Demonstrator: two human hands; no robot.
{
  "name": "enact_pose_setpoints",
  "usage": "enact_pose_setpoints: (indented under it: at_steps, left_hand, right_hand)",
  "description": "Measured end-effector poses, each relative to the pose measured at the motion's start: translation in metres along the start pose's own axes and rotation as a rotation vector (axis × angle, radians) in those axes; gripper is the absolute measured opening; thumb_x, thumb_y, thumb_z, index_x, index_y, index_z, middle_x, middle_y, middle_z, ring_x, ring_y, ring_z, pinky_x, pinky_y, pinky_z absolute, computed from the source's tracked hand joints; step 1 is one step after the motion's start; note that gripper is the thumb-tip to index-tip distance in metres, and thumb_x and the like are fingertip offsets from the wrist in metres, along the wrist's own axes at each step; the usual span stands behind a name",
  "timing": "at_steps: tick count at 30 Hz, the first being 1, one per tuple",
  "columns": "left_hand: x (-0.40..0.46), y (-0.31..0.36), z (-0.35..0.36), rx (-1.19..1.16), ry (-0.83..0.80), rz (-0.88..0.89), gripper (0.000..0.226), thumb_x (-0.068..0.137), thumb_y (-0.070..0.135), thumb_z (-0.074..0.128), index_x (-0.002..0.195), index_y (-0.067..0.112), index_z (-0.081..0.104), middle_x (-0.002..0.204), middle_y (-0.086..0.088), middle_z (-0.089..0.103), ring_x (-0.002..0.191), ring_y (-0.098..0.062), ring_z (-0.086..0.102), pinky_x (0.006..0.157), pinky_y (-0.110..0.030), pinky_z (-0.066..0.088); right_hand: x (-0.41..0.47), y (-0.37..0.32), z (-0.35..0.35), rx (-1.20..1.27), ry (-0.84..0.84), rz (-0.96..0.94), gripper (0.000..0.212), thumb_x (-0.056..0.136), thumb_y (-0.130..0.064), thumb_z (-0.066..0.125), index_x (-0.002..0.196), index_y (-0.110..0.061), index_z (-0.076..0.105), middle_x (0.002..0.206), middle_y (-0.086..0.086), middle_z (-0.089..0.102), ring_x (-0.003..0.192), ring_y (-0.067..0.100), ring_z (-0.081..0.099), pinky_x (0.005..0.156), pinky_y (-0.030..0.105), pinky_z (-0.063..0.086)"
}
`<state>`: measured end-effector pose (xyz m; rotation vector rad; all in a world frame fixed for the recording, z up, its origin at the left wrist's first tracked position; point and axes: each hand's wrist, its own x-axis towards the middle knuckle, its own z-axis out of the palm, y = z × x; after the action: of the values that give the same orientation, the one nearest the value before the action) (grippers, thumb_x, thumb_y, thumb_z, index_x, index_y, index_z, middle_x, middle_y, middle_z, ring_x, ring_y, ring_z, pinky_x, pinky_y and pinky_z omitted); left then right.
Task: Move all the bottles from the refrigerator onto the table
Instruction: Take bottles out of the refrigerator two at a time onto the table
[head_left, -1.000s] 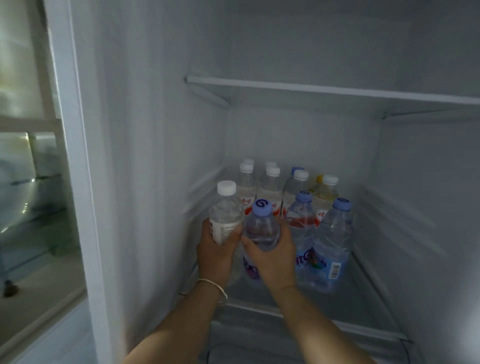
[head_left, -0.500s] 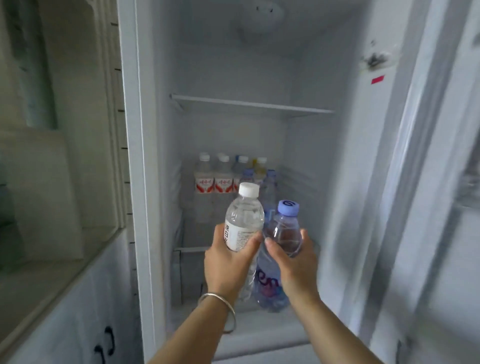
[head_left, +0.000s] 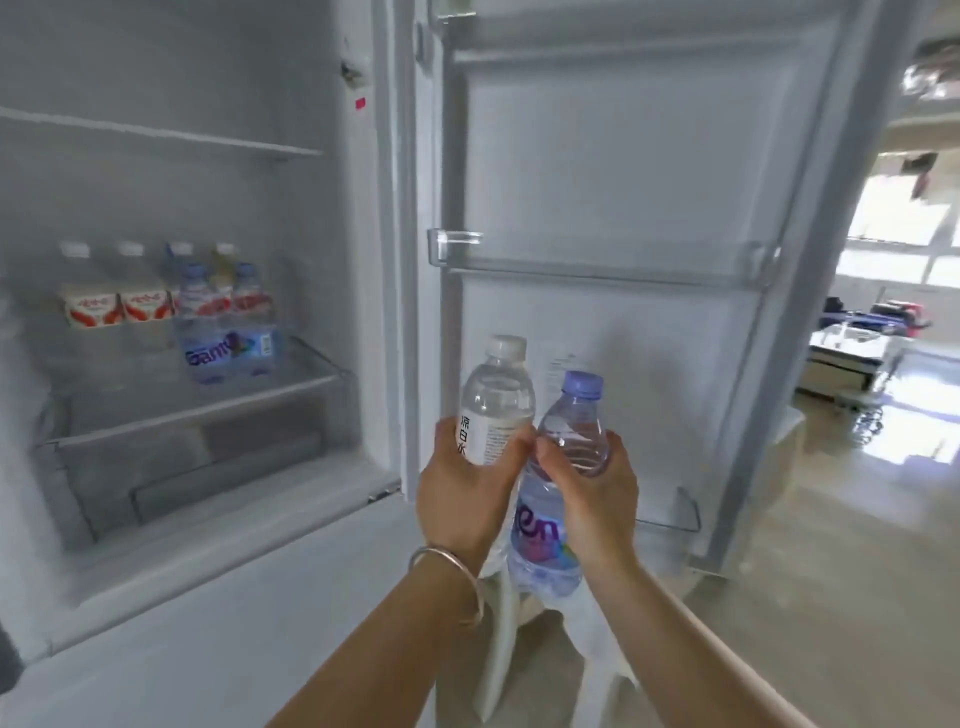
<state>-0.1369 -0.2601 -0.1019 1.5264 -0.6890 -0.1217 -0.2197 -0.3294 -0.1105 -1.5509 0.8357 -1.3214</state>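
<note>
Head view, facing open fridge door (head_left: 613, 208), seemingly close

White-cap bottle (head_left: 496, 410), centre frame: label reads "凉白水". Blue-cap bottle (head_left: 550, 514) beside it: "en", rest hidden. Fridge bottle (head_left: 208, 332), left of frame: "Gant", partly legible. Other labels too blurred.

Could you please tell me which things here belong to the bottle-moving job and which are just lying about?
Job:
white-capped bottle in left hand
purple-capped bottle in right hand
bottles left on the fridge shelf
fridge

Lying about:
fridge door
bracelet
furniture in the far room
</note>
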Motion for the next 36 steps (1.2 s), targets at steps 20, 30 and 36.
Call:
enact_pose_setpoints:
  at_steps: [20,30,36]
  left_hand:
    - [-0.199,0.086,0.429,-0.007,-0.405,-0.057,0.08,0.059,0.058,0.077,0.125,0.028,0.043,0.096,0.008,0.06,0.089,-0.017,0.062,0.083,-0.03,0.051]
    - [-0.095,0.054,0.593,-0.038,-0.424,-0.077,0.051,0.059,0.053,0.079,0.092,0.022,0.055,0.078,0.012,0.063,0.074,-0.009,0.064,0.067,-0.023,0.05]
    - [0.004,0.036,0.677,-0.028,-0.376,-0.103,0.057,0.056,0.057,0.078,0.094,0.02,0.056,0.083,0.006,0.067,0.077,-0.014,0.066,0.071,-0.031,0.054]
  right_hand:
    - [0.111,0.097,-0.454,-0.234,0.458,0.145,0.066,0.049,-0.071,0.065,0.094,-0.024,0.058,0.089,-0.004,0.068,0.088,0.022,0.067,0.088,0.045,0.052]
    - [0.288,0.175,-0.475,-0.242,0.424,0.141,0.071,0.056,-0.066,0.066,0.104,-0.014,0.057,0.092,-0.001,0.065,0.089,0.024,0.065,0.086,0.037,0.051]
    - [0.42,0.217,-0.46,-0.272,0.361,0.137,0.058,0.071,-0.053,0.071,0.106,-0.01,0.056,0.092,0.001,0.059,0.085,0.02,0.056,0.076,0.027,0.036]
